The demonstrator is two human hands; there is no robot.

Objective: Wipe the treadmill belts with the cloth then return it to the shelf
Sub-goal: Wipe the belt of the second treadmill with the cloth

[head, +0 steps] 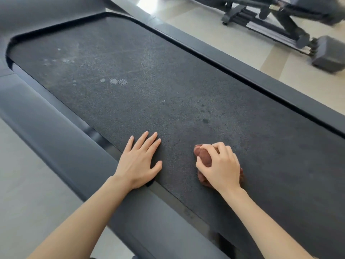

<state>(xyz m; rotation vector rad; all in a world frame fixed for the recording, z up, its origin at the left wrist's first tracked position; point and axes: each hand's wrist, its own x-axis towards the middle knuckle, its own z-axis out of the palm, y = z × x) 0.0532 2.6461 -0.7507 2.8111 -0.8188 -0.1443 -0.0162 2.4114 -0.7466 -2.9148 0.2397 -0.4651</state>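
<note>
- Filling most of the view is one dark grey textured treadmill belt [168, 81], which runs from the lower right up to a rounded end at the upper left.
- Two smooth dark grey side rails frame it, the left rail [56, 131] and the right rail [261, 75].
- One pale tiled floor [214, 28] shows beyond the right rail and outside the left one.
- One black-framed exercise machine [280, 19] stands on that floor at the upper right, blurred and well apart from the belt.
- Two bare hands are on the near part of the belt. The left hand [139, 161] lies flat with its fingers straight and slightly spread and its heel at the belt's left edge. It holds nothing.
- The right hand [220, 165] is curled over one bunched reddish-brown cloth [204, 157], gripping it and pressing it onto the belt. It is near the left hand but not touching it.
- A few pale dusty patches [118, 81] mark the middle of the belt, and a few small dark spots [205, 120] sit further right.
</note>
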